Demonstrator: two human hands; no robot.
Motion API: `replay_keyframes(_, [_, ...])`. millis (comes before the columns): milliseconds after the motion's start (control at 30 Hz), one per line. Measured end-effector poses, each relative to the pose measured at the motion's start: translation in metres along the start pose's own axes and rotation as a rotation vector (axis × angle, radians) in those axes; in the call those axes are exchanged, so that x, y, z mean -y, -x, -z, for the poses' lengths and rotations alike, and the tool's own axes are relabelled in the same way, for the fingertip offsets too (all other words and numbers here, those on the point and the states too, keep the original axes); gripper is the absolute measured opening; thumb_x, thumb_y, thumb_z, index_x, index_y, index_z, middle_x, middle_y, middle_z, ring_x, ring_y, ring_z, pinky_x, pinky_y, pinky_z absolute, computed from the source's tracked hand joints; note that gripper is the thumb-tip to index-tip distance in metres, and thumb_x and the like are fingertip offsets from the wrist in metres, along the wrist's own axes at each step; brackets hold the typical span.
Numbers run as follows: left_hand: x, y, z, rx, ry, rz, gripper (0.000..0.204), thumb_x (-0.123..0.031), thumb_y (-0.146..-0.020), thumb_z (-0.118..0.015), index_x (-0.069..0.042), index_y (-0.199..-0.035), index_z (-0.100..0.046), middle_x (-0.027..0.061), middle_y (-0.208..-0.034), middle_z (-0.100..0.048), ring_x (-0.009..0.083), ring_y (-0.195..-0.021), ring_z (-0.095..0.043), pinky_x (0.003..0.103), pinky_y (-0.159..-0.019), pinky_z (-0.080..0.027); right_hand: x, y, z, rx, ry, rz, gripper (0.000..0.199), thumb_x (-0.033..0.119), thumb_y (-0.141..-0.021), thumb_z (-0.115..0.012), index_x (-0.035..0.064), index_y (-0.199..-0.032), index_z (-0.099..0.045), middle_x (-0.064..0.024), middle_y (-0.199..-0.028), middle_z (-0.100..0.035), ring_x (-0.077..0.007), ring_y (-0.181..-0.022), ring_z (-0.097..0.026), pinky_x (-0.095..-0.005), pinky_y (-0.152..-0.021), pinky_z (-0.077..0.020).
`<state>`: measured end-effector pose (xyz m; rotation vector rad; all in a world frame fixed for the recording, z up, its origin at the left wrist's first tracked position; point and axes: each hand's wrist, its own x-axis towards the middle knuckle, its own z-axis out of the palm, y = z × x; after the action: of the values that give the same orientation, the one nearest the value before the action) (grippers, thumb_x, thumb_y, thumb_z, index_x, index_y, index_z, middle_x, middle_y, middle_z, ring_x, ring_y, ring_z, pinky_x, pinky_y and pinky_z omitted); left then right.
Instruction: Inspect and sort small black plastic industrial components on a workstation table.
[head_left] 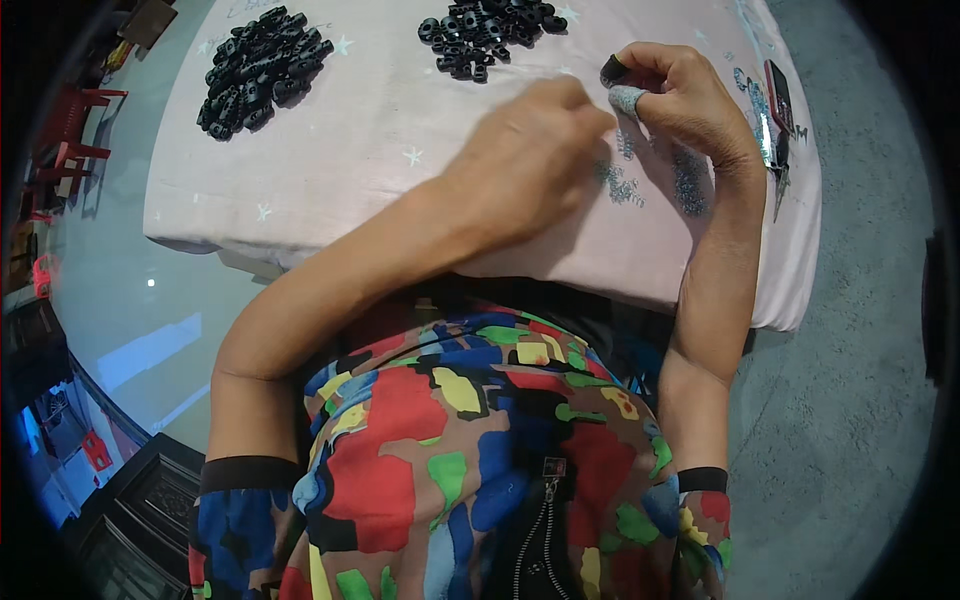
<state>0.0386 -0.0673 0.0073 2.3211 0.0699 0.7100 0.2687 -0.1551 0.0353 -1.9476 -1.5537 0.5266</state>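
Observation:
My left hand (530, 155) is over the pink cloth, smeared by motion, its fingers curled in and close to my right hand. Whatever it holds is hidden. My right hand (690, 105) is closed, thumb and index finger bent toward each other, with a grey wrap (626, 99) round the thumb. Something black (613, 69) shows at the index fingertip; I cannot tell whether it is a covering or a held piece. Below the hands lie small shiny metal pieces (622, 187) and a second patch of metal pieces (690, 185). Black plastic parts form a left heap (262, 72) and a middle heap (485, 32).
The table's pink cloth (350, 190) has white starfish shapes. By its right edge lie a dark red-edged phone-like device (779, 97), a thin pointed tool (781, 180) and more shiny bits. Red plastic chairs (70, 135) stand on the floor at the left.

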Motion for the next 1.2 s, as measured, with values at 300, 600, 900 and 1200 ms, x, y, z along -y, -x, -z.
replay_keyframes(300, [0.033, 0.021, 0.054, -0.255, -0.093, 0.232, 0.017, -0.011, -0.092, -0.070, -0.003, -0.105, -0.076, 0.0150, -0.096, -0.073, 0.0289, -0.077, -0.070, 0.037, -0.072, -0.057, 0.013, 0.006, 0.000, -0.104, 0.336, -0.044, 0.038, 0.008, -0.075, -0.067, -0.0010, -0.111, -0.075, -0.0202, -0.095, -0.076, -0.0263, -0.081, -0.075, -0.0336, -0.080, -0.0587])
replay_keyframes(600, [0.043, 0.028, 0.058, -0.283, -0.253, 0.318, 0.024, -0.019, -0.093, -0.068, -0.008, -0.113, -0.077, 0.0153, -0.102, -0.070, 0.0308, -0.090, -0.069, 0.041, -0.081, -0.056, 0.024, 0.002, 0.000, -0.199, 0.271, 0.087, 0.022, 0.009, -0.078, -0.064, 0.0008, -0.097, -0.072, -0.0100, -0.072, -0.066, -0.0167, -0.062, -0.060, -0.0307, -0.062, -0.0496])
replay_keyframes(900, [0.064, 0.019, 0.067, -0.227, -0.399, 0.332, 0.029, -0.016, -0.094, -0.071, -0.011, -0.122, -0.075, 0.0108, -0.102, -0.070, 0.0258, -0.084, -0.070, 0.035, -0.078, -0.056, 0.043, -0.006, -0.042, -0.163, 0.213, 0.251, 0.022, 0.007, -0.076, -0.067, 0.0027, -0.096, -0.074, -0.0152, -0.080, -0.072, -0.0259, -0.068, -0.070, -0.0361, -0.069, -0.0556])
replay_keyframes(1200, [0.021, -0.018, 0.070, 0.057, -0.419, 0.388, 0.021, -0.012, -0.091, -0.068, -0.007, -0.111, -0.073, 0.0148, -0.113, -0.063, 0.0355, -0.111, -0.057, 0.044, -0.095, -0.049, 0.047, -0.006, -0.040, -0.268, 0.245, 0.204, 0.023, 0.008, -0.078, -0.069, 0.0036, -0.099, -0.075, -0.0123, -0.083, -0.075, -0.0228, -0.070, -0.072, -0.0331, -0.072, -0.0572])
